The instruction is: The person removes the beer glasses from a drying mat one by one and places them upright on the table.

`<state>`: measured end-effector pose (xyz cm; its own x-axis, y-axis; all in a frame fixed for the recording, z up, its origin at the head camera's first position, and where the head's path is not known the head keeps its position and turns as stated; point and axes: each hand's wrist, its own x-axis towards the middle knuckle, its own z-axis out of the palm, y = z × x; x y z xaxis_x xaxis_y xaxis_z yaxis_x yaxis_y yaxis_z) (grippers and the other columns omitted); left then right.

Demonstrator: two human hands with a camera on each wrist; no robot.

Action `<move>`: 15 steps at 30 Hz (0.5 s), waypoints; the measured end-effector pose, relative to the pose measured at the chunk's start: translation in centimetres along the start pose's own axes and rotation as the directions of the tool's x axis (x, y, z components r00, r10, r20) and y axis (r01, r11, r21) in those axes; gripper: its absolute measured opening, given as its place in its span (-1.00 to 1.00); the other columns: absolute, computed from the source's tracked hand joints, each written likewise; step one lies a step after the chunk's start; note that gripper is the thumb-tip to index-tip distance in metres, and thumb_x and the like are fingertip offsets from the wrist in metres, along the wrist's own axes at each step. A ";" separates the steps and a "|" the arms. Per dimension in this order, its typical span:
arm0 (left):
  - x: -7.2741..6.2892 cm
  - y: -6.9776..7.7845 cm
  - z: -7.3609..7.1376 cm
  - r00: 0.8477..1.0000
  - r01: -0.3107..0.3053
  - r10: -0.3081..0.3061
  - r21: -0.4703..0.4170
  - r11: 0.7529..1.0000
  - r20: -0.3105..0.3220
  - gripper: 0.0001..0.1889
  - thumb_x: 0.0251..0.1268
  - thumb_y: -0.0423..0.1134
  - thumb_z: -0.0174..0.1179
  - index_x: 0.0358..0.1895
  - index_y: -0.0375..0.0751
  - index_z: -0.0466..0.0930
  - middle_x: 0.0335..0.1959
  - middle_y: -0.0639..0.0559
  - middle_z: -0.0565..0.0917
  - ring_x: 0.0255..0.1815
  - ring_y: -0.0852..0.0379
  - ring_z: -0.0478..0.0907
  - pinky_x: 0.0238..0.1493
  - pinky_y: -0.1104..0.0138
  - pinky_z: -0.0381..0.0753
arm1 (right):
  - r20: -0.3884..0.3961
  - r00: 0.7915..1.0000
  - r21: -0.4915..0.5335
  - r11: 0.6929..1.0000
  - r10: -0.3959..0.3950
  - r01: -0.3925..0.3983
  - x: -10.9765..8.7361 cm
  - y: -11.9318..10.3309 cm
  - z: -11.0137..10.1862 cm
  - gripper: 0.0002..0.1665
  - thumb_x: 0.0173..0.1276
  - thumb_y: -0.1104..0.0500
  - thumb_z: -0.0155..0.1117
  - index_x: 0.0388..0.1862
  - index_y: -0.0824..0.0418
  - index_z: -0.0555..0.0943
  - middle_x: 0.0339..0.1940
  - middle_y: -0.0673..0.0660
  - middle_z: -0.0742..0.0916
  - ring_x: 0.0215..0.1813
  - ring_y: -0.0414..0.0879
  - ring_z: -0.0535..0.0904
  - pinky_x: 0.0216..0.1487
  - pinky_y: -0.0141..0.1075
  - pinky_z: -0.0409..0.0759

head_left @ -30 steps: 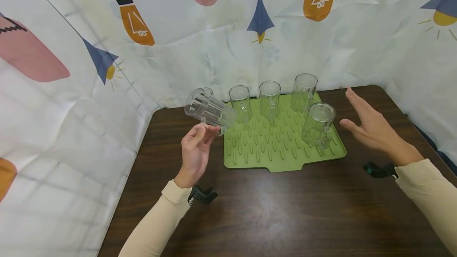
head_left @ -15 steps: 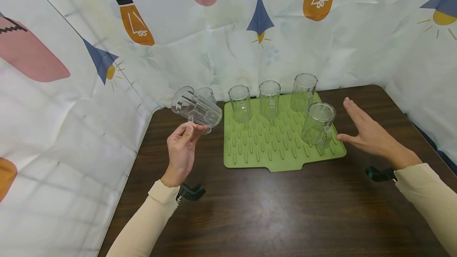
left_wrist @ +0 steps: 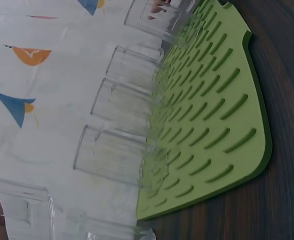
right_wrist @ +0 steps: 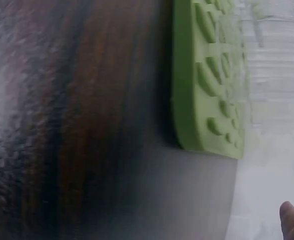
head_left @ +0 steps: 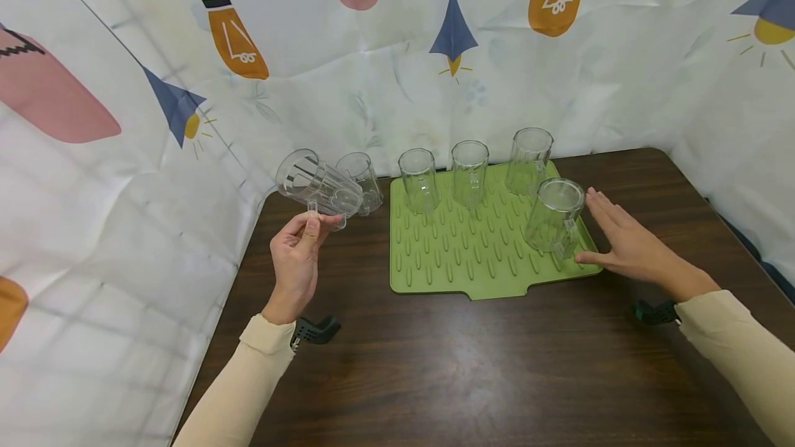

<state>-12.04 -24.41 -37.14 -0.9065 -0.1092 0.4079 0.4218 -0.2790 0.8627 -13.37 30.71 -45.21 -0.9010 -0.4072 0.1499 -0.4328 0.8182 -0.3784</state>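
My left hand [head_left: 295,261] pinches the handle of a clear glass mug [head_left: 317,181], raised above the table's left side and tilted, its bottom facing right. In the left wrist view that mug [left_wrist: 24,207] shows at the lower left corner. My right hand [head_left: 636,247] has its fingers extended and thumb spread, close beside a glass mug [head_left: 546,223] at the right front of the green ridged mat [head_left: 447,274]. This mug stands upside down, handle towards the front. Fingertips [right_wrist: 289,217] of the right hand appear at the right wrist view's edge.
Along the mat's back edge stand three more glass mugs: a left one [head_left: 419,181], a middle one [head_left: 469,174] and a right one [head_left: 528,161]. Another mug [head_left: 370,192] stands left of the mat, partly behind the held one. A patterned cloth [head_left: 373,102] surrounds the dark wood table [head_left: 447,371].
My left hand has carried the tilted mug leftwards, away from the mat, uncovering more of the mug behind it. My right hand has moved left and slightly down towards the upside-down mug.
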 end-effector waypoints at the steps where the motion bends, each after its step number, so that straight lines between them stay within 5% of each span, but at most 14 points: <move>1: 0.0 0.0 -0.2 1.000 -0.002 0.002 0.002 1.000 -0.004 -0.87 0.55 -0.36 0.14 -0.19 -0.25 0.67 -0.24 0.02 0.83 -0.10 0.14 0.82 0.24 0.33 0.72 | 0.001 1.000 -0.007 1.000 -0.004 0.004 0.0 0.1 0.2 0.41 0.29 -0.23 0.48 0.73 0.22 -0.24 0.76 0.33 -0.07 0.79 0.21 -0.21 0.76 0.20 -0.19; 15: 0.7 0.1 -2.1 0.996 -0.024 0.026 0.035 0.999 -0.080 -0.83 0.51 -0.36 0.19 -0.13 -0.43 0.71 -0.24 -0.01 0.86 -0.08 0.12 0.83 0.20 0.32 0.73 | 0.127 0.990 -0.047 0.997 0.067 -0.061 0.3 0.1 1.4 0.33 0.37 -0.30 0.37 0.71 0.36 -0.14 0.71 0.49 0.03 0.75 0.34 -0.14 0.69 0.34 -0.10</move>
<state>-12.66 -26.50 -37.42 -0.8937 -0.1930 0.4050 0.4435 -0.2427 0.8628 -13.61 30.09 -46.46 -0.9166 -0.3998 0.0068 -0.3777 0.8599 -0.3435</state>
